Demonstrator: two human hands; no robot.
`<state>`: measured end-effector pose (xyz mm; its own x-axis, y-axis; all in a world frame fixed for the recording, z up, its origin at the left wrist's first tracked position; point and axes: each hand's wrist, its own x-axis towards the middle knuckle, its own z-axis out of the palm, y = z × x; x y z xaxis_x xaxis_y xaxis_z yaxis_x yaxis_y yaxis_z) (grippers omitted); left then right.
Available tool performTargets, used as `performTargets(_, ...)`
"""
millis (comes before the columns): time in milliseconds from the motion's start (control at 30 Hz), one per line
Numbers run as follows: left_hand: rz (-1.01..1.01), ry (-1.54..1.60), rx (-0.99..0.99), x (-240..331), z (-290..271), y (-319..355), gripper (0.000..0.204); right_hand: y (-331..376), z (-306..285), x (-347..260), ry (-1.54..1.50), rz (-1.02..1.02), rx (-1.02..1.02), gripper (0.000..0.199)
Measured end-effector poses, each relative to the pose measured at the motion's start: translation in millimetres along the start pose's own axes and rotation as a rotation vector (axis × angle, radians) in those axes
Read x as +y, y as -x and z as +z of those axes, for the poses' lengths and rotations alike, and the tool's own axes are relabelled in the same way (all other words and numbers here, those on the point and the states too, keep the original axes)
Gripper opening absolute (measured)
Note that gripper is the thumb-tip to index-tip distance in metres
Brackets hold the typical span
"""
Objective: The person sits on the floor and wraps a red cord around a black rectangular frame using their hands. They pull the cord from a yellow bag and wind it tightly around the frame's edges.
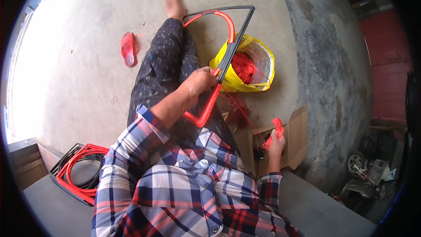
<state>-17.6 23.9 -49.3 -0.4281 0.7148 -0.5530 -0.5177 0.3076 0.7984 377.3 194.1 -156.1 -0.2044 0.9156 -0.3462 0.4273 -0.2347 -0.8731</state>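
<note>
Frame [227, 61]: smooth black angular bars, curved inner arc, near corner wound in ridged red cord; held above lap. Left hand [199, 81]: grip clamped on frame's side. Right hand [275, 145]: grip closed round twisted red cord bundle [277, 127], thin strand slanting toward frame. Yellow bag [241, 87]: shiny lining, red yarn [243, 67] inside, just beside frame. Cardboard box [298, 137]: flaps open, near right hand. Concrete floor [96, 61]: open room left of legs.
</note>
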Motion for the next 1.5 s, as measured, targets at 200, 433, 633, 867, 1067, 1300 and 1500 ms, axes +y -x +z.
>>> performTargets(200, 0.724, -0.748, 0.315, -3, 5, 39, 0.025, 7, 52, -82, -0.761, 0.248, -0.517, 0.028)
performTargets(433, 0.699, -0.526, -0.202, 5, 48, 96, 0.026, 93, 143, -149, -0.945, 0.213, -1.079, 0.073)
performTargets(633, 0.375, 0.492, -0.171, 50, 20, 86, 0.029, 34, 161, -170, -0.825, 0.155, -1.452, 0.055)
performTargets(867, 0.996, -1.309, 0.072, 64, -25, 51, 0.024, -21, 179, -191, -0.32, -0.172, -0.805, 0.017)
performTargets(1067, 0.747, -1.392, 0.201, 25, -10, 35, 0.025, 6, 204, -187, 0.117, -0.45, -0.996, 0.04)
performTargets(1300, 0.747, -1.337, 0.204, -1, 8, 44, 0.019, 18, 200, -174, 0.046, -0.436, -1.079, 0.038)
performTargets(1500, 0.966, -1.063, 0.197, 5, 1, 36, 0.019, 1, 198, -153, 0.053, -0.737, -0.651, 0.041)
